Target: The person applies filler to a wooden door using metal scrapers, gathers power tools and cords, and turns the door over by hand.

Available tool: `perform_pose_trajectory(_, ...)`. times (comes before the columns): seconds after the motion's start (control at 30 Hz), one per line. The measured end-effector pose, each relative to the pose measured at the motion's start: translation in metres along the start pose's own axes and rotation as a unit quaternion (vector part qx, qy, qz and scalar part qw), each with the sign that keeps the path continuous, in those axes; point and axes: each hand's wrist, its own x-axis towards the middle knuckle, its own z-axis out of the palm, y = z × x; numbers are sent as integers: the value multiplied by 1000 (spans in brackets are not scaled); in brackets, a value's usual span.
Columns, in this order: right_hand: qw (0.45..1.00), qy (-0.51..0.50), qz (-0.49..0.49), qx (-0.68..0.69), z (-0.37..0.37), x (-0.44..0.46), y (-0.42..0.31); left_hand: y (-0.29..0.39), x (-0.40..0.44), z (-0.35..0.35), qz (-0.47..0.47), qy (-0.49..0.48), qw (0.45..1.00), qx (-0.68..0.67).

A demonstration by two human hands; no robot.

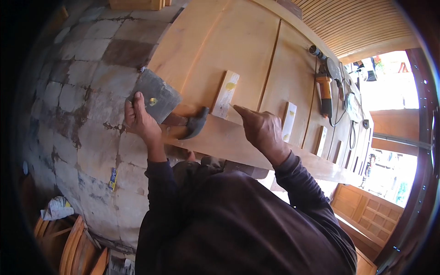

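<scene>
My left hand [141, 120] grips a flat dark square plate [158, 94] by its near edge, thumb on top. A small yellowish dab [153, 101] sits on the plate. My right hand [263, 130] is closed, its index finger and thumb together at the lower end of a pale wooden block [225, 94]; any small thing in the pinch is too hard to make out. That block has a yellowish smear and lies on a large wooden panel [247, 41]. A hammer [195, 124] with a dark curved head rests on the panel between my hands.
More pale blocks, one a smeared strip [289, 121], lie along the panel's near edge. An orange-and-black angle grinder [324, 94] with a cord lies to the right. Worn floor tiles [98, 133] spread left, with curved wooden pieces [73, 243] at lower left.
</scene>
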Motion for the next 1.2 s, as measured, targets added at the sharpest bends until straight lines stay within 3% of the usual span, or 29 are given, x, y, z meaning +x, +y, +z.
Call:
perform_pose_trajectory(0.07, 996, 62, -45, 35, 7, -2, 4, 0, 0, -2, -2, 1, 1000, 7)
perform_pose_trajectory(0.17, 994, 62, -89, 3, 20, -4, -3, 1, 0, 0, -12, 2, 1000, 13)
perform_pose_trajectory(0.57, 950, -81, -129, -274, 50, -12, -28, -2, 0, -3, -15, -6, 1000, 18)
perform_pose_trajectory(0.87, 961, -61, -134, -236, 47, -22, -27, 0, -2, -4, -9, -9, 1000, 16)
perform_pose_trajectory(0.97, 994, -21, -102, -27, 27, -21, -13, -1, -1, -4, -6, -14, 1000, 15)
perform_pose_trajectory(1.13, 1000, 13, -3, 25, -10, -17, -11, 16, -11, 3, 15, 5, 999, 51)
perform_pose_trajectory(1.2, 997, 7, 44, 61, -32, -15, -19, 13, -14, -2, 34, -50, 998, 9)
